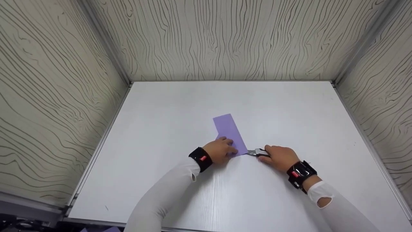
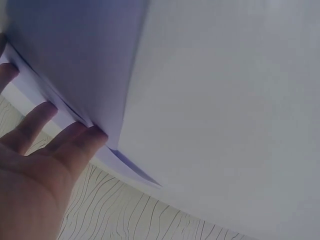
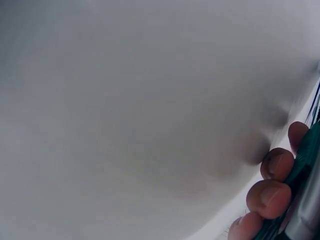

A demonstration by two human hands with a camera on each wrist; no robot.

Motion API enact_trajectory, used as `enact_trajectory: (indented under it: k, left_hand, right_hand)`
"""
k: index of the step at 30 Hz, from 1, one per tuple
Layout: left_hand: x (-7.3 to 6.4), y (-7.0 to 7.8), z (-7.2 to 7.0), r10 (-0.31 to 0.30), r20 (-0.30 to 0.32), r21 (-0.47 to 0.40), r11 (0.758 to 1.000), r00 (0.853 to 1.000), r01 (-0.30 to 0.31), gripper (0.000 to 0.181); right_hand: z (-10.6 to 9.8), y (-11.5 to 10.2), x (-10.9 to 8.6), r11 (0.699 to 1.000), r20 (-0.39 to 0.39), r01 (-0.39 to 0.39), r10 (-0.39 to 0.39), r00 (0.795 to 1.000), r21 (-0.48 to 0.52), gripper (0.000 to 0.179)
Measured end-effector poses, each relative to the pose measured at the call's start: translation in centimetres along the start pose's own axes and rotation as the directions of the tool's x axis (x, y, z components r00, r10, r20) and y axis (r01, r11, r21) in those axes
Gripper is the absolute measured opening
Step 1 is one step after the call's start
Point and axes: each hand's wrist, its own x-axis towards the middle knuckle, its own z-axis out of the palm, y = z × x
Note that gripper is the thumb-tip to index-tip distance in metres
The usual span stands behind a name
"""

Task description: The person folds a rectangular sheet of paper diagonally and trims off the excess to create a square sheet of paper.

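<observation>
A folded sheet of purple paper (image 1: 228, 126) lies slanted on the white table. My left hand (image 1: 219, 150) rests on its lower left part, fingertips pressing it down. In the left wrist view, fairly straight fingers touch the edges of the purple paper (image 2: 80, 55), whose layers stand slightly apart. My right hand (image 1: 280, 157) grips a utility knife (image 1: 258, 152) with a silver and dark body. The knife's front end meets the paper's lower right corner. Curled fingers (image 3: 270, 199) wrap the knife handle (image 3: 306, 212) in the right wrist view; its blade is not clear there.
The white table (image 1: 161, 112) is bounded by wood-grain panels (image 1: 209, 38) at the back and both sides. Below the table's front edge at the lower left are dark items and purple pieces (image 1: 111, 229). Both wrists wear black bands.
</observation>
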Motion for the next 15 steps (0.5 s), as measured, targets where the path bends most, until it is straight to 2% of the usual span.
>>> enact_trajectory:
  k: [4, 10, 15]
  left_hand:
    - [0.02, -0.05, -0.17, 0.017, 0.011, -0.007, 1.000, 1.000, -0.016, 0.034]
    - [0.08, -0.23, -0.28, 0.006, 0.042, -0.028, 1.000, 0.999, -0.005, 0.035]
    - [0.26, -0.60, -0.12, 0.039, 0.023, -0.016, 0.999, 0.999, -0.039, 0.033]
  right_hand:
    - [-0.04, -0.19, 0.04, 1.000, -0.003, 0.024, -0.024, 1.000, 0.005, 0.044]
    - [-0.06, 0.30, -0.20, 1.000, -0.004, 0.016, -0.016, 1.000, -0.014, 0.042]
    - [-0.34, 0.19, -0.37, 0.999, -0.007, 0.026, -0.026, 1.000, -0.024, 0.043]
